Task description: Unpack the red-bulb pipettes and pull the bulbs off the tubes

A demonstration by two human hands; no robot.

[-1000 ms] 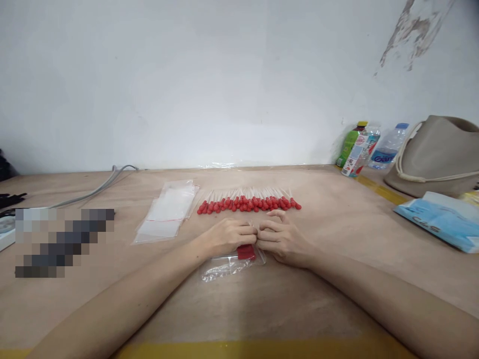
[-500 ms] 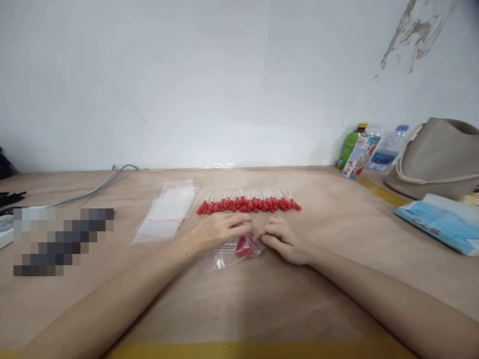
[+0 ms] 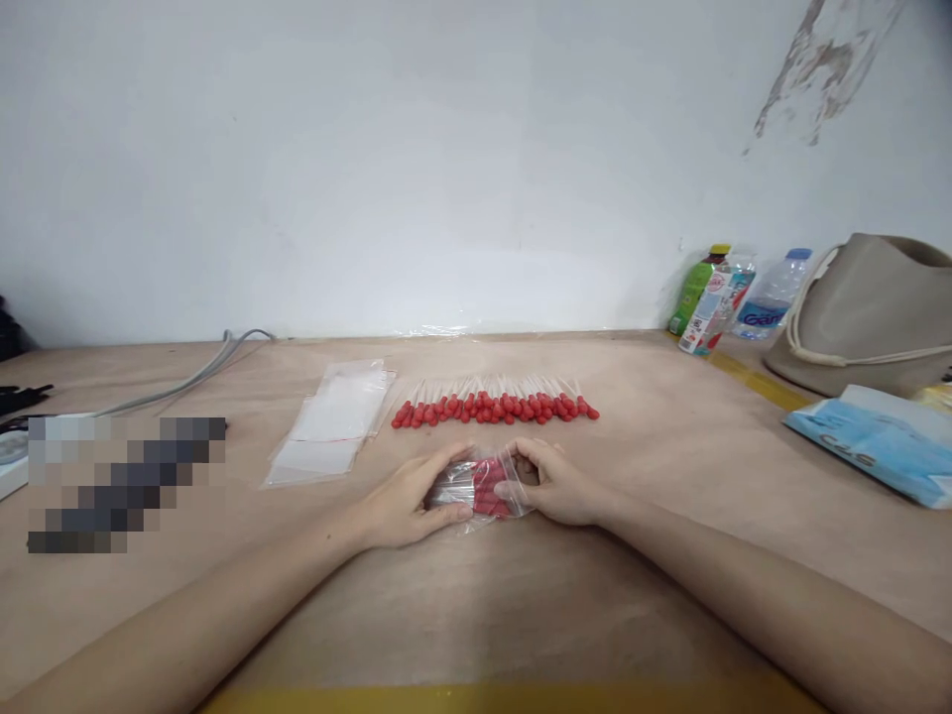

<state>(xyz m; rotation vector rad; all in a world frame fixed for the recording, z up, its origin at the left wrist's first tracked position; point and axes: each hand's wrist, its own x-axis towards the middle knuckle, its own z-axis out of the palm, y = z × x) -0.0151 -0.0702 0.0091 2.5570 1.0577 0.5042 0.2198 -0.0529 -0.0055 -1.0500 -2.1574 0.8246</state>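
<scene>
A clear plastic zip bag (image 3: 455, 488) lies at the middle of the table in front of me, with red pieces (image 3: 487, 488) showing inside. My left hand (image 3: 416, 496) curls round its left end, thumb on the near side and fingers on the far side. At the right end my right hand (image 3: 554, 483) grips the bag, its thumb pressed over the plastic beside the red part. Just beyond both hands lies a long row of thin white sticks with red bulb-shaped tips (image 3: 495, 407), tips toward me.
Flat clear bags (image 3: 327, 421) are stacked left of the row. A grey cable (image 3: 185, 377) runs at the far left, near a blurred-out dark patch (image 3: 134, 486). On the right are bottles (image 3: 773, 297), a carton (image 3: 714, 307), a beige bag (image 3: 863, 317) and a blue packet (image 3: 874, 441).
My left hand has moved back from over the bag to its left end. My right hand has taken hold of the right end. More of the red contents shows now.
</scene>
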